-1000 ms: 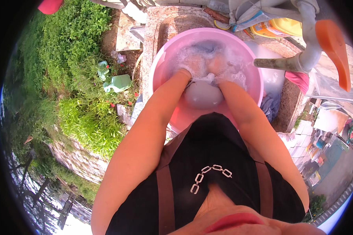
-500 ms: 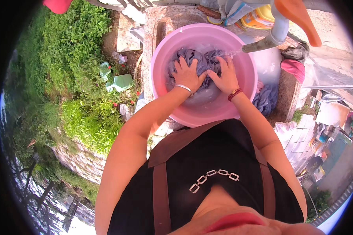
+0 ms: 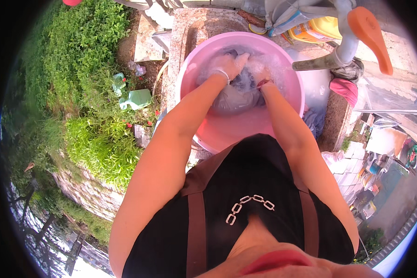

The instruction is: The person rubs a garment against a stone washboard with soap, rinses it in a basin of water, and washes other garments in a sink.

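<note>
A pink plastic basin [image 3: 190,74] holds soapy water and a wet grey-blue garment [image 3: 238,99], partly under the surface with foam over it. Toward the basin's far side, my left hand [image 3: 231,66] is pushed into the garment, its fingers curled in and closed on the cloth. Close beside it on the right, my right hand [image 3: 261,74] is sunk in the suds at the wrist; its fingers are hidden by foam and water. A silver bangle circles my left wrist and a dark red beaded bracelet my right.
Right of the basin's far rim, a grey tap pipe [image 3: 317,62] with an orange handle [image 3: 369,39] reaches in. Behind stands a yellow-orange container [image 3: 317,30]. More blue-grey cloth [image 3: 315,121] lies to the right, near a pink cloth [image 3: 344,91]. Left are plants and a green plastic jug [image 3: 136,99].
Both hands went from spread on top of the garment to deeper in the water and farther forward. The left fingers curled in. More foam now covers the garment, and the water looks stirred.
</note>
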Demonstrator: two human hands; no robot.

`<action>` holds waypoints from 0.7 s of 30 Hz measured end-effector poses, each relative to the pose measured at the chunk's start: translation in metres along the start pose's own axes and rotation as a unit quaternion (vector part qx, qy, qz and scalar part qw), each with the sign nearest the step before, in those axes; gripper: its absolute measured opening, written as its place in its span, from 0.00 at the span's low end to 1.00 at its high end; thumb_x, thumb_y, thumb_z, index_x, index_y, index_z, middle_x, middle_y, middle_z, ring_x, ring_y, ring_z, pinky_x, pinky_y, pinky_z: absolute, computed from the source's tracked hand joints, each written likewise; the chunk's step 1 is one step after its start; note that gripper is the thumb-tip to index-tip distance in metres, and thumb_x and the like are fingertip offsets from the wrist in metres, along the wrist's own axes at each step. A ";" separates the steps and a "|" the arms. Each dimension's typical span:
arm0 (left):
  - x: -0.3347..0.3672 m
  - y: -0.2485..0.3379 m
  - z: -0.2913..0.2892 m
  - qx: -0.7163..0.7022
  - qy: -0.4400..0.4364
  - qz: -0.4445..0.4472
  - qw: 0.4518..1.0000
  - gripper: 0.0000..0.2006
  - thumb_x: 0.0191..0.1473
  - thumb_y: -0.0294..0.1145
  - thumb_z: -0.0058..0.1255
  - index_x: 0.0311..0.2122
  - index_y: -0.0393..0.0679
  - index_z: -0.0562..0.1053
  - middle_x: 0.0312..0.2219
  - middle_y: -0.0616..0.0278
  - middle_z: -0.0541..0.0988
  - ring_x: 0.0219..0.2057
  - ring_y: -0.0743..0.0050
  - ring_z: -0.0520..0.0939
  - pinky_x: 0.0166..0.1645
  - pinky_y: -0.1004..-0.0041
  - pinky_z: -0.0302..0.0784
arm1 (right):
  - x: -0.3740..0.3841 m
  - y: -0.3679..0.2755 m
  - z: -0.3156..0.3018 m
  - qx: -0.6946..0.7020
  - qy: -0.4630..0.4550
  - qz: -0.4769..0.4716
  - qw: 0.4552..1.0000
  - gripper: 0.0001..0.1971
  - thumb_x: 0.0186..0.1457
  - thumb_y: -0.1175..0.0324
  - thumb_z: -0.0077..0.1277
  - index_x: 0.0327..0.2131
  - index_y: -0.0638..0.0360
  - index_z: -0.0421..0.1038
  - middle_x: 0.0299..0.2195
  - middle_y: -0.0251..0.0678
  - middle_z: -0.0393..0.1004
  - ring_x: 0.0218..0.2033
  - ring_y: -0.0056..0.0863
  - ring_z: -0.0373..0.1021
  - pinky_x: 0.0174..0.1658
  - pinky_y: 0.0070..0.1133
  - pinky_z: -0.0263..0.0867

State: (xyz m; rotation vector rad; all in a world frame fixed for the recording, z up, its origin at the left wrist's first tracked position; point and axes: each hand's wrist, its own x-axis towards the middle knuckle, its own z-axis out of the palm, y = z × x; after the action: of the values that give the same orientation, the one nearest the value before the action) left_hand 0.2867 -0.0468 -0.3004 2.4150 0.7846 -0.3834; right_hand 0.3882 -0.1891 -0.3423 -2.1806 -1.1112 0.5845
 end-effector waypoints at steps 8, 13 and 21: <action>-0.124 0.032 -0.056 -0.140 0.130 -0.091 0.977 0.27 0.57 0.57 0.39 0.50 0.44 0.69 0.52 0.44 0.67 0.52 0.39 0.68 0.53 0.50 0.65 | -0.073 -0.081 -0.081 0.373 -0.071 0.189 0.906 0.18 0.51 0.60 0.55 0.41 0.62 0.73 0.35 0.38 0.75 0.37 0.25 0.71 0.48 0.19 0.62; -0.138 0.063 -0.015 0.114 0.020 -0.067 0.991 0.19 0.59 0.44 0.39 0.53 0.50 0.63 0.58 0.50 0.58 0.55 0.34 0.63 0.51 0.33 0.61 | -0.093 -0.096 -0.011 -0.182 0.108 0.115 0.971 0.20 0.56 0.57 0.45 0.47 0.58 0.70 0.43 0.48 0.73 0.45 0.39 0.70 0.50 0.32 0.65; -0.031 0.027 0.032 0.049 -0.146 -0.047 0.987 0.26 0.56 0.44 0.38 0.59 0.49 0.64 0.56 0.49 0.68 0.56 0.44 0.68 0.60 0.53 0.61 | -0.017 -0.026 0.006 -0.269 -0.194 0.192 0.924 0.20 0.56 0.54 0.41 0.44 0.56 0.74 0.46 0.48 0.73 0.48 0.45 0.69 0.51 0.37 0.64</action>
State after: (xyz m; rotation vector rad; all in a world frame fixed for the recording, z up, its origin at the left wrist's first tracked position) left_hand 0.2760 -0.0971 -0.3015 2.3416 0.7630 -0.8111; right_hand 0.3604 -0.1893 -0.3266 -2.8853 -1.1420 1.0148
